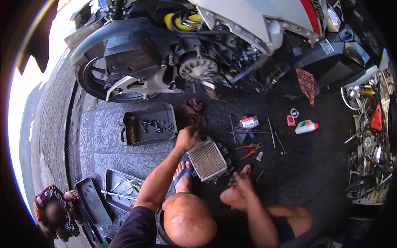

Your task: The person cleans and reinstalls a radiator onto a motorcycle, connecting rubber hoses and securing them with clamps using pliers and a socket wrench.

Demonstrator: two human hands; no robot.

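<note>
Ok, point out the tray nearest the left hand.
The upper tray, holding small metal parts; the tool tray and long dark tray lie farther from the left hand.

Beige finned radiator (208, 161), face up, between feet (182, 174).

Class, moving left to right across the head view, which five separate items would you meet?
Long narrow black tray, dark-grey plastic tray holding small metal parts, beige rectangular finned radiator, orange-handled pliers, white red-capped plastic bottle.
</note>
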